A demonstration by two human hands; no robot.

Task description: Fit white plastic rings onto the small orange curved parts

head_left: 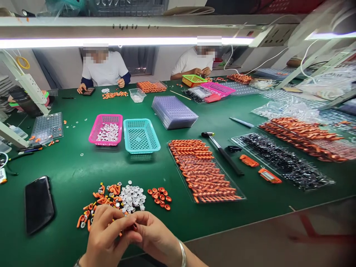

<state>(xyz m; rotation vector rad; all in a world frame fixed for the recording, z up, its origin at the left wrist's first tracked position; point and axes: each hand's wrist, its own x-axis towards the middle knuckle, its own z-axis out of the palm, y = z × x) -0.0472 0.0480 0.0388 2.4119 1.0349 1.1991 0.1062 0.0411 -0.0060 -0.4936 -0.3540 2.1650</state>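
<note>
My left hand (107,235) and my right hand (157,235) meet low in the middle, at the near side of the green table. Their fingertips close together around a small orange part (135,226) with a dark round opening. Most of it is hidden by the fingers. Just beyond my hands lies a loose heap of curved orange pieces (90,207), some with white or yellow ends. Touching that heap is a pile of small white discs (133,196). Several round orange caps (160,197) lie to the right of the discs.
A black phone (39,205) lies at left. Farther back stand a pink basket (105,141) of white rings, a turquoise basket (141,150) and stacked clear trays (174,111). At right are a tray of orange parts (204,172), a hammer (222,152) and black parts (283,159). Two people sit opposite.
</note>
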